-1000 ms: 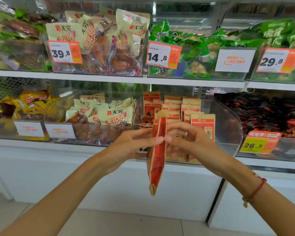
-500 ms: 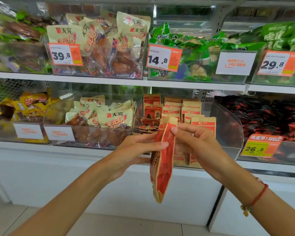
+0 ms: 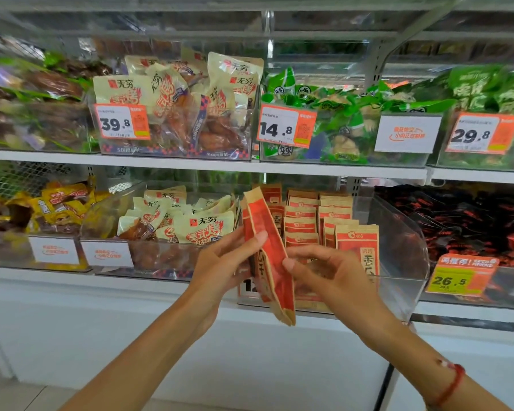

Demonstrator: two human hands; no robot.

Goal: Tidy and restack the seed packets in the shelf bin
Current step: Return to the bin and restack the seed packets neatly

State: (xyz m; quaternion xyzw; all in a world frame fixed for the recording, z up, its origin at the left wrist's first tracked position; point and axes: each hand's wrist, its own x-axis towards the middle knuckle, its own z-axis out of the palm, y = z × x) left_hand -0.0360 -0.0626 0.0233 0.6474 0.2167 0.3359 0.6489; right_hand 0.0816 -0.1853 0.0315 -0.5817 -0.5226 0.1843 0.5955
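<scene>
Seed packets, flat red-and-tan kraft-paper pouches (image 3: pixel 269 256), were pinched edge-on as a thin bundle between both hands, in front of the clear plastic shelf bin (image 3: pixel 398 232) on the lower shelf. How many were in the bundle could not be told; at least 2 edges showed. The left fingers (image 3: pixel 257 237) lay closed against the bundle's near face, thumb hidden behind it. The right fingertips (image 3: pixel 288 264) pressed its opposite edge, the other right fingers curled loosely. The left hand (image 3: pixel 223 265) supported from the left, the right hand (image 3: pixel 330 274) from the right, and the bundle tilted, top toward the upper left, bottom hanging below the bin's front lip.

By the look of them, the pouches were light, with stiffish creased paper and loose contents that would shift and bulge low down. Paper faces seemed likely to slide on each other, so squeezing mid-height across both faces looked safer than holding by the top seal alone.

Behind the hands, more matching packets (image 3: pixel 304 221) stood in upright rows within the bin, one (image 3: pixel 358 244) leaning at the front right. A red cord bracelet (image 3: pixel 451 384) circled the right wrist.
</scene>
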